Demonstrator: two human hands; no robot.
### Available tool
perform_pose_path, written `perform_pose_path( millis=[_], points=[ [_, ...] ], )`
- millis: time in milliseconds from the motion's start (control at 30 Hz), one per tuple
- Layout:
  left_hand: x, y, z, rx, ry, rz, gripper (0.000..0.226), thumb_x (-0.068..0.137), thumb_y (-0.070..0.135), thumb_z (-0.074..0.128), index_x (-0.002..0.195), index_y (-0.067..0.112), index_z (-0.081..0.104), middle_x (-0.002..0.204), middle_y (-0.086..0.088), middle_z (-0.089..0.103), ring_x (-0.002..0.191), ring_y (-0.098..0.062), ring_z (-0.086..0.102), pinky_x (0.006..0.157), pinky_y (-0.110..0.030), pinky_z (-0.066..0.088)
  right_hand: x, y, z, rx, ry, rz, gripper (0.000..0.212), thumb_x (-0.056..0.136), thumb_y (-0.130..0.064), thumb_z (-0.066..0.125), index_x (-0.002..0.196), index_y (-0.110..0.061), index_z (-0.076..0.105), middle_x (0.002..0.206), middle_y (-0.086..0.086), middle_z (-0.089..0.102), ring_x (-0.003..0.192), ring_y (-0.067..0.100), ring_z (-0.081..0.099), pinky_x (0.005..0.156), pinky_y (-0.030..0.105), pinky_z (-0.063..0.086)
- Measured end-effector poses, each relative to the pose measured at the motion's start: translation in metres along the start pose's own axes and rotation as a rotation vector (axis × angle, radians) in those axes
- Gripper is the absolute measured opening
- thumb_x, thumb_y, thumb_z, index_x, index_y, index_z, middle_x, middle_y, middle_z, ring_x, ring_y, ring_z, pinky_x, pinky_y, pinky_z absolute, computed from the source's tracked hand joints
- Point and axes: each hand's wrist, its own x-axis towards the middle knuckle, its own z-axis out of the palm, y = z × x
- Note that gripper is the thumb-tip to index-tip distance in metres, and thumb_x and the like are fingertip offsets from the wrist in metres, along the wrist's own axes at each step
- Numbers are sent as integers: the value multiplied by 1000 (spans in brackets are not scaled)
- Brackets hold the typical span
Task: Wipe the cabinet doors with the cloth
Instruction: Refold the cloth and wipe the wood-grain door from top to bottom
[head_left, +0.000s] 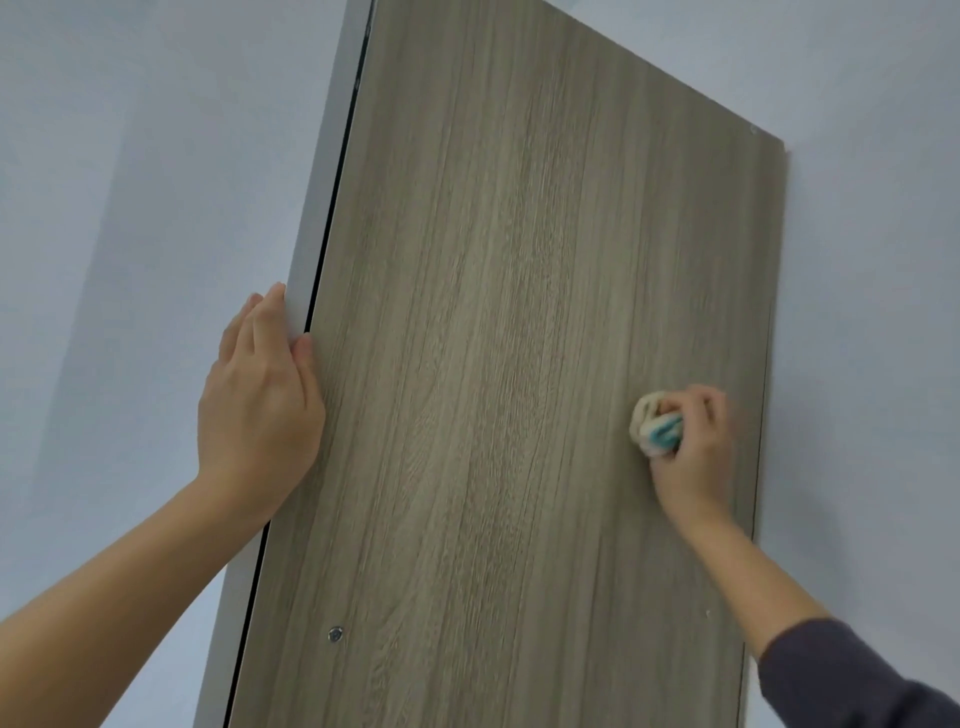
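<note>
A tall wood-grain cabinet door (493, 312) fills the middle of the head view. My right hand (691, 452) grips a bunched cream and teal cloth (655, 423) and holds it against the door's right side, near its right edge. My left hand (260, 405) rests on the door's left edge with straight fingers lying along the grey side panel (322, 208) and the thumb on the wood face. A dark gap runs between the door and that panel.
Pale blue-grey wall (130, 182) surrounds the cabinet on both sides. A small round metal fitting (336, 634) sits low on the door's left part. A dark sleeve covers my right forearm at the lower right corner.
</note>
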Motion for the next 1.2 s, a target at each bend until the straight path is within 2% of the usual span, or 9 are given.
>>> perform_pose_path(
  millis=[100,300,400,533,600,733,800,967,1200],
  points=[
    [0,0,0,3,5,4,44,104,20,29,146,6,30,149,-9,42,143,-25,28,104,-55,37,28,7,1,-19,64,45,33,66,12,71,90,-6,56,103,17,49,94,36,51,75,38,39],
    [-1,2,-1,-7,1,-3,44,104,19,30,146,6,31,149,-8,42,143,-26,29,103,-56,38,-74,23,-13,-49,-79,-6,37,59,18,74,87,-2,59,106,10,46,95,34,49,77,37,38],
    [-1,2,0,-10,-2,-9,44,104,19,30,146,7,30,147,-10,43,142,-27,30,100,-58,39,-29,41,-12,-70,-53,55,38,57,23,68,86,0,58,105,17,47,93,32,47,78,33,35],
    [-2,2,0,-12,7,-5,43,104,19,31,146,8,30,146,-9,44,141,-27,30,100,-59,40,32,49,-11,-98,24,200,34,63,19,64,91,0,57,110,25,47,100,37,46,79,32,33],
    [-2,2,0,-8,7,2,44,104,19,31,146,7,30,146,-10,44,142,-28,30,100,-59,39,6,52,-14,-106,30,195,36,61,22,64,90,2,57,108,25,47,98,38,46,78,31,31],
    [-1,2,-1,-7,5,-4,44,104,19,30,146,7,29,147,-11,43,142,-29,29,100,-60,39,-70,63,-21,-107,-79,150,41,57,26,68,87,1,58,107,19,46,96,34,45,78,36,35],
    [-1,3,0,-3,0,-3,43,104,20,29,145,6,29,145,-12,44,141,-30,30,99,-61,39,-48,69,-22,-92,-93,135,39,58,25,68,86,0,59,105,19,47,95,34,45,77,36,36],
    [-2,4,0,14,15,-12,44,104,22,29,145,6,30,146,-12,44,142,-29,28,102,-60,38,39,74,-16,-91,3,193,33,65,18,66,91,0,58,109,22,48,98,38,47,79,38,40],
    [-1,5,0,-51,4,5,44,105,19,29,147,6,30,144,-13,44,139,-29,30,107,-53,36,-79,73,-24,-132,-100,176,43,53,27,67,86,1,58,104,19,47,94,35,47,75,38,38]
  ],
)
